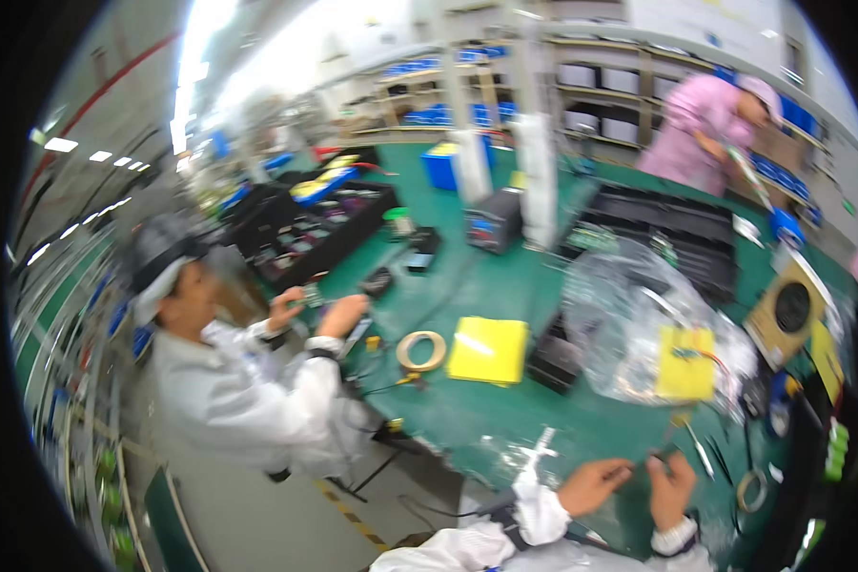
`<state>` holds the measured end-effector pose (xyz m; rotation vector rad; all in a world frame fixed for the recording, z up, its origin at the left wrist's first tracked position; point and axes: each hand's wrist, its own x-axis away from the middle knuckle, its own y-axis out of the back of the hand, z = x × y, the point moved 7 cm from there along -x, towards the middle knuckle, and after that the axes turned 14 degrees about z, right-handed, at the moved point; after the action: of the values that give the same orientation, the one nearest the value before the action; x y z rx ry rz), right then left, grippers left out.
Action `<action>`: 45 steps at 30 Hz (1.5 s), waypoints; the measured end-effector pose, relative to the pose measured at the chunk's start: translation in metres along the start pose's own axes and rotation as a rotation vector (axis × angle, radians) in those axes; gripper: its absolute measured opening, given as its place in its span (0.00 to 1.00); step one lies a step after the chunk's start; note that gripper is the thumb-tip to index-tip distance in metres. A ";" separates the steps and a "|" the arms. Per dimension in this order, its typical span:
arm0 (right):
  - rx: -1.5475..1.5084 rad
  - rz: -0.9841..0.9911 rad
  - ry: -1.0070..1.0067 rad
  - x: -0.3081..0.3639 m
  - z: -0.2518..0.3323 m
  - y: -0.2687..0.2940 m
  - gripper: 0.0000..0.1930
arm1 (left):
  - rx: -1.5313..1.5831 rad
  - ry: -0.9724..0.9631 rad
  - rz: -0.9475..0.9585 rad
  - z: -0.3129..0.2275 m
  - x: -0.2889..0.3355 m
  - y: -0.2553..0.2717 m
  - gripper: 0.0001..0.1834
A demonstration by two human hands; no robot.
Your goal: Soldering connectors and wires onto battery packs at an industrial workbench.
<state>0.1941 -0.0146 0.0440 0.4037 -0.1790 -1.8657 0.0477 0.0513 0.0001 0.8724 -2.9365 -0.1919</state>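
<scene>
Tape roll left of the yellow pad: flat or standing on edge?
Flat. The tape roll lies on the green bench; its full ring and centre hole face up, beside the yellow pad.

Left hand [593,484] and right hand [672,488] — fingertips together, pinched.

Electronics assy line: green workbench [505,286], parts trays [667,229].
</scene>
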 end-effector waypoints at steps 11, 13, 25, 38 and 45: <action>-0.534 -0.059 -0.294 0.015 -0.018 -0.005 0.08 | -0.040 0.000 0.016 -0.012 -0.017 -0.024 0.19; -0.748 0.027 -0.416 0.022 -0.028 -0.007 0.08 | 0.324 0.168 0.056 0.000 -0.013 -0.022 0.16; -0.561 -0.180 -0.241 0.024 -0.028 0.034 0.14 | -1.021 0.285 -0.027 -0.032 -0.015 0.070 0.38; -0.762 0.267 -0.338 0.035 -0.018 -0.016 0.09 | 0.042 0.123 0.125 -0.020 -0.002 -0.026 0.20; -0.072 -0.235 -0.143 0.094 0.052 0.096 0.18 | 0.533 0.253 0.233 -0.011 0.007 -0.048 0.12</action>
<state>0.2344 -0.1382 0.1054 0.2494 -0.1656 -2.1274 0.0690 0.0060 0.0044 0.5289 -2.8401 0.6880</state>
